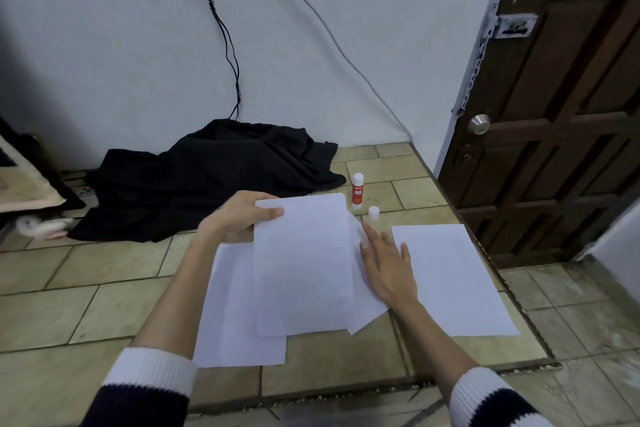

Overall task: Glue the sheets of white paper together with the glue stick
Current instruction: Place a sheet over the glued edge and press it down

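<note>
Left hand (239, 218) pinching top sheet (301, 267) at its far corner; right hand (384, 260) flat, fingers straight, on sheets' right edge

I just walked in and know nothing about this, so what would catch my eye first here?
Most striking are the two bare hands in the middle: the left hand pinches the top corner of a white sheet while the right hand lies flat on its right edge. More paper lies under it, and a separate sheet lies on the tiled floor to the right. Just beyond stands a red glue stick, its cap off beside it.
</note>
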